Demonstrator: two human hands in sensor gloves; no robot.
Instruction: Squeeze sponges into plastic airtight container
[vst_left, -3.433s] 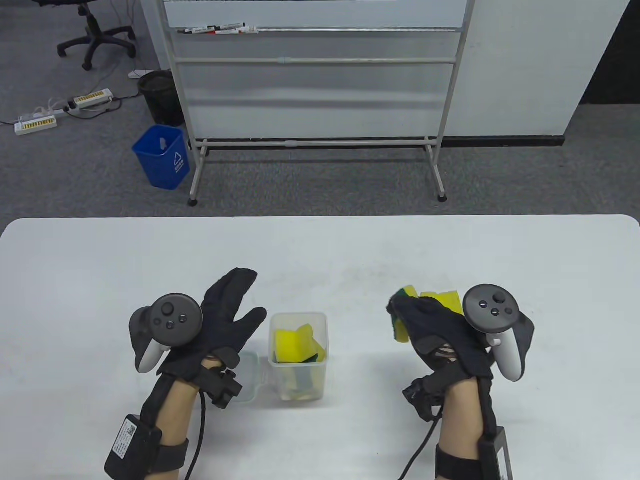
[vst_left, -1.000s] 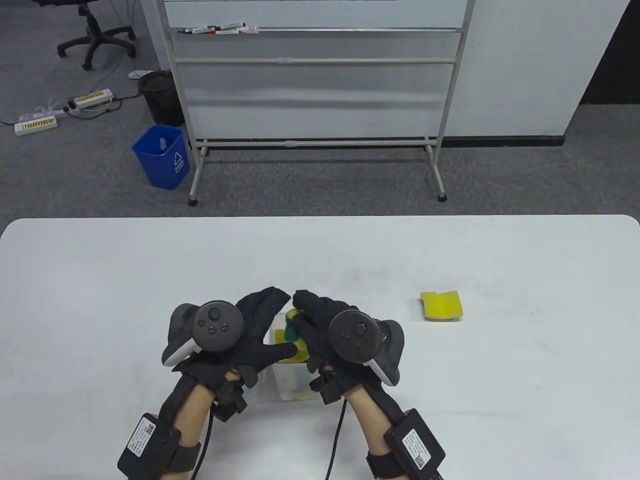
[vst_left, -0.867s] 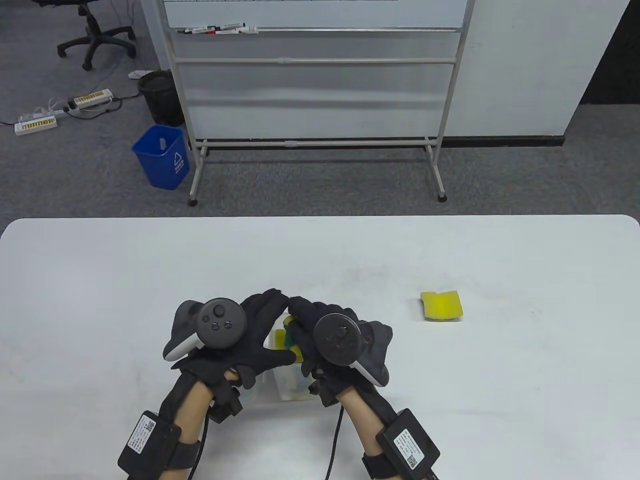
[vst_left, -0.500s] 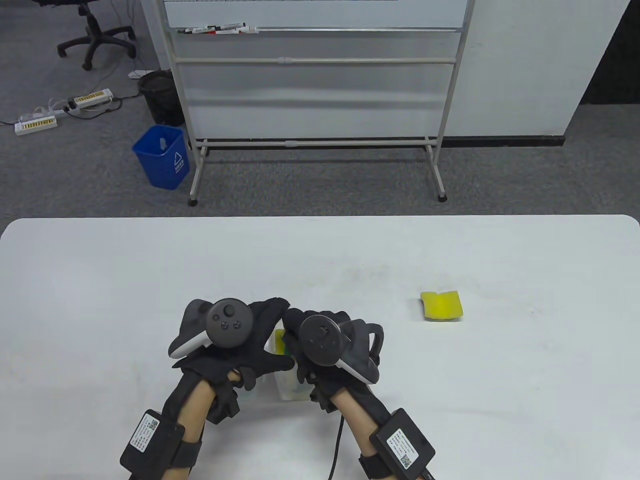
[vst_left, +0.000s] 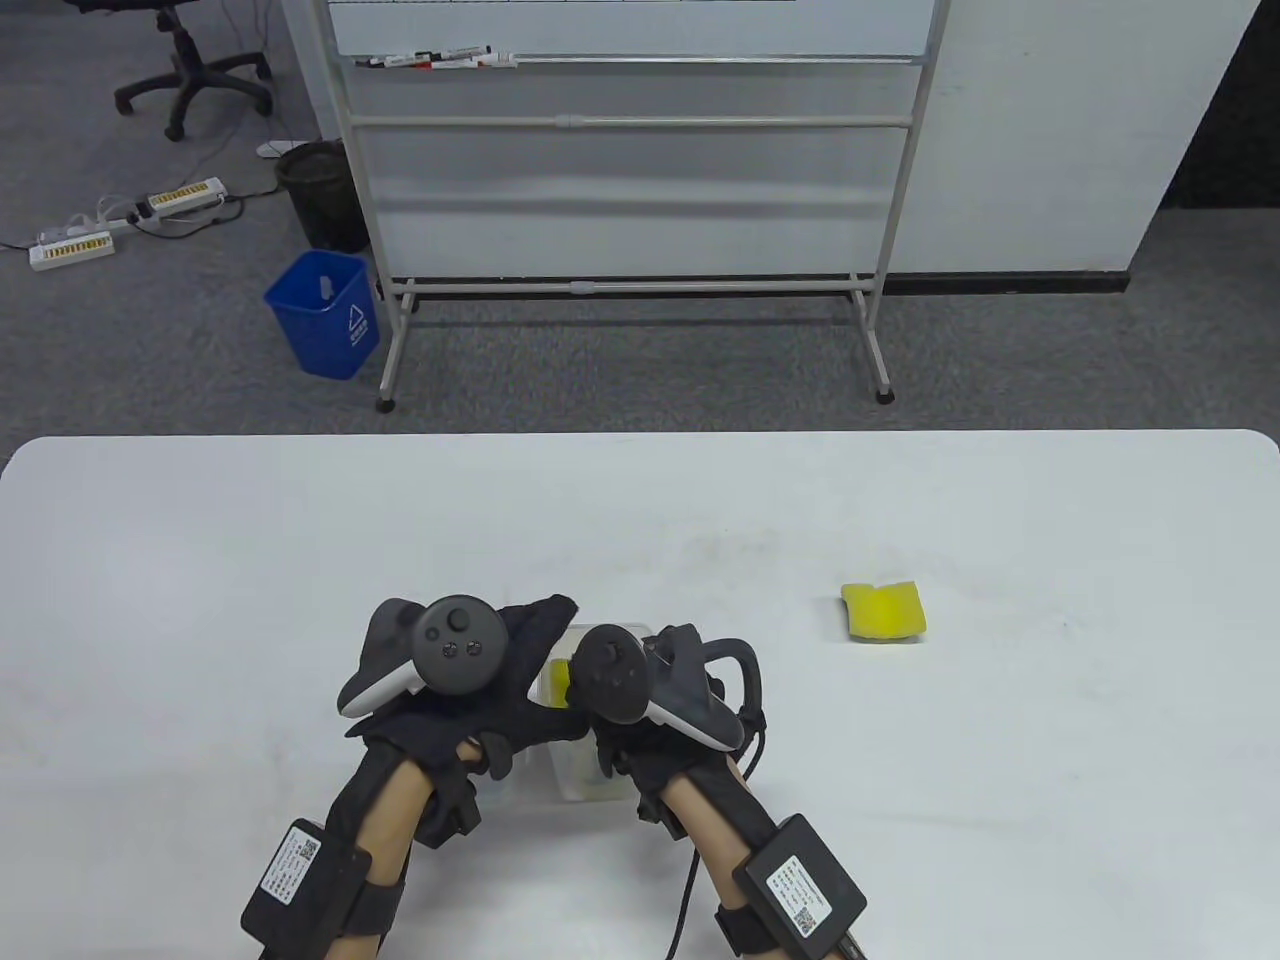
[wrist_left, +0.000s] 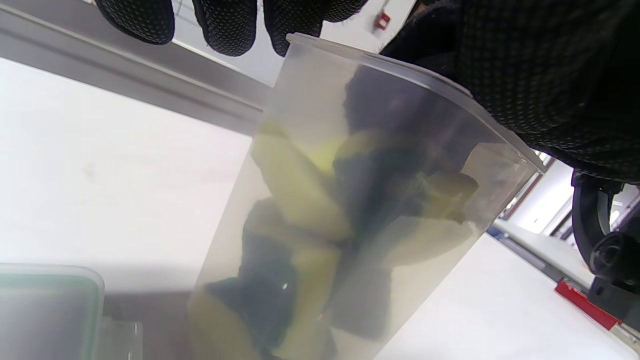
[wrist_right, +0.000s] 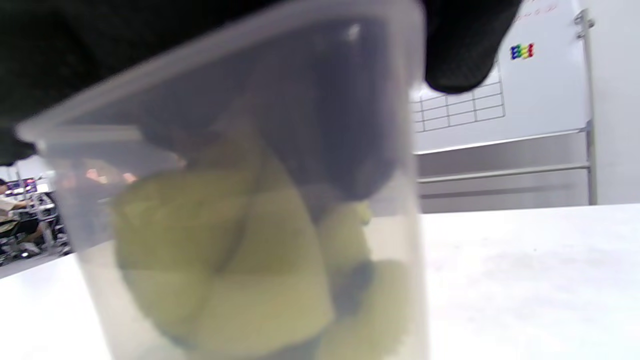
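A clear plastic container (vst_left: 590, 775) stands near the table's front edge, holding several yellow-and-green sponges (wrist_left: 300, 200). My left hand (vst_left: 535, 665) grips the container's left side, with its fingertips (wrist_left: 230, 25) over the far rim. My right hand (vst_left: 612, 690) is over the mouth, and its fingers (wrist_right: 330, 125) reach down inside and press a sponge (wrist_right: 225, 260) onto the others. The container fills both wrist views (wrist_left: 350, 225) (wrist_right: 250, 200). Another yellow sponge (vst_left: 883, 612) lies loose on the table to the right.
The container's clear lid (wrist_left: 45, 310) lies flat on the table just left of the container, mostly under my left hand. The white table (vst_left: 300, 540) stretches beyond. A whiteboard stand (vst_left: 630, 285) and a blue bin (vst_left: 325, 315) are on the floor behind.
My right hand picked a sponge up at the right, carried it to the container and has pushed down into the mouth. My left hand closed on the container's side.
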